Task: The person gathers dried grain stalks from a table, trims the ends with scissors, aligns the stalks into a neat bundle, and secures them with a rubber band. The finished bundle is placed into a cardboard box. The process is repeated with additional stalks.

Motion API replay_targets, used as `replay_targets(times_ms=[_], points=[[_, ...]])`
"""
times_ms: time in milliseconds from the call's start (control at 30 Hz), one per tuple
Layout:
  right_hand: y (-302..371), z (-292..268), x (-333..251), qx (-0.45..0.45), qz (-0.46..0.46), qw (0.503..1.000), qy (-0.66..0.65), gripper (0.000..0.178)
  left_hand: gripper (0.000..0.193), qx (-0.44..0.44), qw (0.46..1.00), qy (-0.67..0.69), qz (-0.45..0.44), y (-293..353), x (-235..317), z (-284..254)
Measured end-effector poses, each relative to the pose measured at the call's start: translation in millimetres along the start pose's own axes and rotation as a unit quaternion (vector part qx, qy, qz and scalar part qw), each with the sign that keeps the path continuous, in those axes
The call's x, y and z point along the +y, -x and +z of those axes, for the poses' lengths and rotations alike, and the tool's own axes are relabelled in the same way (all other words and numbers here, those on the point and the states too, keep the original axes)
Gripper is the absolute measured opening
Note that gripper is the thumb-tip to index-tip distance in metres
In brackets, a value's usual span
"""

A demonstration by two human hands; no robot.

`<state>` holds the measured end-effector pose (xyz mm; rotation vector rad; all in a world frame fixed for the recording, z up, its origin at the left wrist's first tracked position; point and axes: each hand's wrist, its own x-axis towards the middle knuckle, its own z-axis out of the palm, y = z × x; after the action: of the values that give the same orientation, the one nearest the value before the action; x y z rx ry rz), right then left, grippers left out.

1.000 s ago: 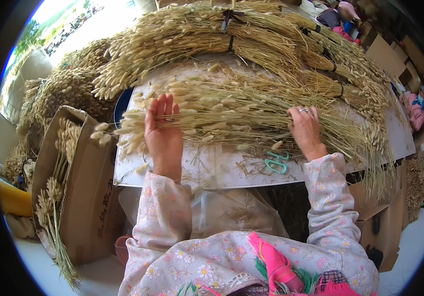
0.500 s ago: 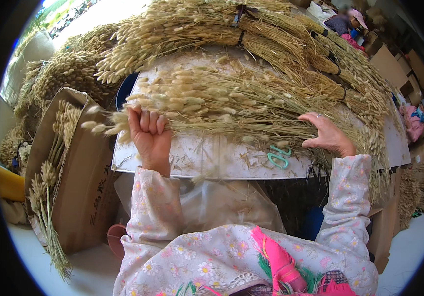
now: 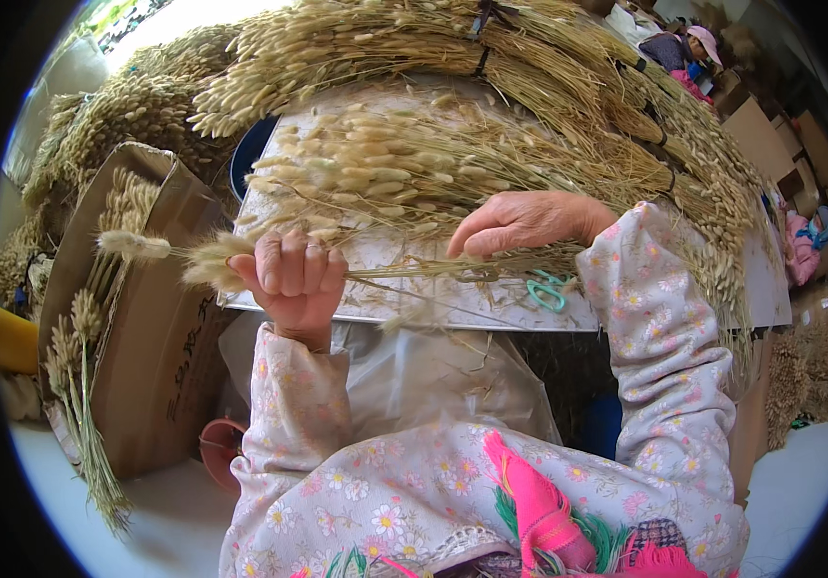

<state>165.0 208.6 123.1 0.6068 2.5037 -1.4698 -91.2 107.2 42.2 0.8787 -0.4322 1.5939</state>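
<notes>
My left hand [image 3: 297, 281] is closed around a small bunch of dried bunny-tail grass [image 3: 217, 262]. The fluffy heads stick out to its left, one long head [image 3: 135, 245] reaching farthest, and thin stems [image 3: 404, 272] trail rightward over the near table edge. Just above those stems is my right hand [image 3: 534, 223], palm down, fingers stretched out and slightly curved; its fingertips are close to the stems and I see no grip on them. Behind both hands a loose heap of the same grass [image 3: 375, 169] lies on the white table [image 3: 414, 310].
Green-handled scissors [image 3: 547, 291] lie near the front edge. Tied grass bundles [image 3: 539, 82] line the table's far side. At left stands a cardboard box [image 3: 159, 356] with grass bunches, beside a reddish bucket [image 3: 221, 451]. A person [image 3: 688, 48] sits at the far right.
My right hand has moved left, from the stem ends to near my left hand. The held bunch has come nearer me, apart from the heap, and its stems now show separately.
</notes>
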Motion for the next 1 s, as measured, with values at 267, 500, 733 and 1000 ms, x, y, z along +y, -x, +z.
replay_targets(times_ms=[267, 500, 733, 1000], points=[[-4.1, 13.4, -8.2, 0.148, 0.053, 0.966, -0.205, 0.019, 0.048, 0.093, 0.995, -0.015, 0.015, 1.4, -1.2, 1.9], [-6.2, 12.3, -19.0, 0.137, 0.002, 0.962, -0.235, 0.032, 0.043, 0.108, 0.994, 0.029, 0.017, -6.7, 2.6, 5.2], [-34.0, 13.8, -25.6, 0.305, -0.005, 0.948, -0.084, 0.015, 0.047, 0.162, 0.986, -0.02, 0.019, -13.7, 0.6, 14.5], [-100.3, 56.3, -83.0, 0.598, -0.249, 0.701, 0.298, 0.01, 0.025, 0.276, 0.96, 0.043, 0.021, -16.4, -11.4, 19.3]])
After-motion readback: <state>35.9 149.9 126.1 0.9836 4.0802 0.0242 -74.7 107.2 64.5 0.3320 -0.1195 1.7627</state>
